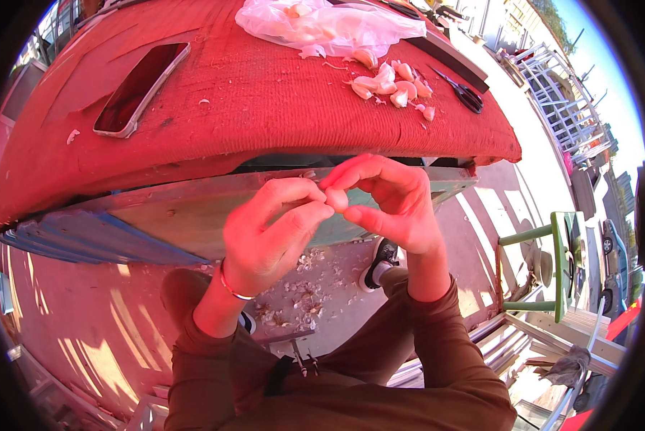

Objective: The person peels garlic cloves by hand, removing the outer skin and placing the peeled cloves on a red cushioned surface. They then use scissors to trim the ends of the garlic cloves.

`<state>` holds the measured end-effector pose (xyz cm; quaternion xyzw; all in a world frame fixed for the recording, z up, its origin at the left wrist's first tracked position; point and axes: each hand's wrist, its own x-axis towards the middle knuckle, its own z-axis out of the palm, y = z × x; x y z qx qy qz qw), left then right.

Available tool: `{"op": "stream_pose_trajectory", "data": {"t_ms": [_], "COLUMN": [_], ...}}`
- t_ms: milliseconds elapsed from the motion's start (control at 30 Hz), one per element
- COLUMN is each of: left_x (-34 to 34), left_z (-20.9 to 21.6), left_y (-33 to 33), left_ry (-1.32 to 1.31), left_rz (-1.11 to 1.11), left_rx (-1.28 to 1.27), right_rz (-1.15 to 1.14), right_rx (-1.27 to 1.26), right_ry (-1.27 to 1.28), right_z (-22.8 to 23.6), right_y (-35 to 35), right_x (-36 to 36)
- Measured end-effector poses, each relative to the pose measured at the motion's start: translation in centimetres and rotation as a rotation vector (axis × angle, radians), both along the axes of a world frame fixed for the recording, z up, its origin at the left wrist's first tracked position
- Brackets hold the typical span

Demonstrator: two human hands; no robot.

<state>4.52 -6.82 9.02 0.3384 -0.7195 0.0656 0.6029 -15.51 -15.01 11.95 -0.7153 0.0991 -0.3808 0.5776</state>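
Observation:
A garlic clove is pinched between my two hands, just in front of the edge of a red-covered table. My left hand has its thumb and forefinger closed on the clove's left side. From the right, the curled forefinger and thumb of my right hand meet at the same clove. How much skin is still on it is too small to tell. Beyond my hands lies a loose heap of garlic cloves. Behind them a thin pinkish plastic bag holds more pale pieces.
Scissors with black handles lie right of the heap. A phone rests at the table's left. Garlic skins litter the ground between my feet. A green chair stands at the right, near long pale metal bars.

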Motion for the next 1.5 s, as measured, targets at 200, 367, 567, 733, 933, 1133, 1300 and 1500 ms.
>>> {"op": "stream_pose_trajectory", "data": {"t_ms": [200, 367, 567, 733, 933, 1133, 1300, 1500], "left_x": [-0.4, 0.1, 0.3, 0.2, 0.4, 0.7, 0.6, 0.8], "left_z": [-0.2, -0.5, -0.1, -0.2, -0.4, -0.6, -0.3, -0.3], "left_y": [-0.2, -0.1, -0.1, -0.1, 0.0, -0.1, 0.0, 0.1], "left_ry": [0.018, -0.017, -0.043, -0.024, -0.023, -0.016, -0.029, -0.023], "left_rz": [0.026, 0.006, 0.001, -0.006, 0.029, 0.0, 0.002, 0.007], "left_rx": [-0.007, -0.014, -0.05, -0.062, -0.035, -0.073, -0.071, -0.072], "right_rz": [-0.002, 0.02, -0.001, 0.018, 0.028, 0.011, 0.03, 0.068], "right_rx": [-0.028, -0.029, -0.021, -0.027, -0.023, 0.003, 0.01, 0.01], "right_ry": [0.002, -0.006, 0.01, 0.004, -0.002, -0.002, -0.021, -0.046], "right_z": [-0.1, -0.1, -0.3, -0.1, 0.0, -0.1, -0.3, -0.2], "right_y": [-0.3, -0.3, -0.3, -0.2, -0.2, -0.1, -0.2, -0.3], "right_x": [-0.1, 0.1, 0.1, 0.2, 0.4, 0.6, 0.7, 0.9]}}
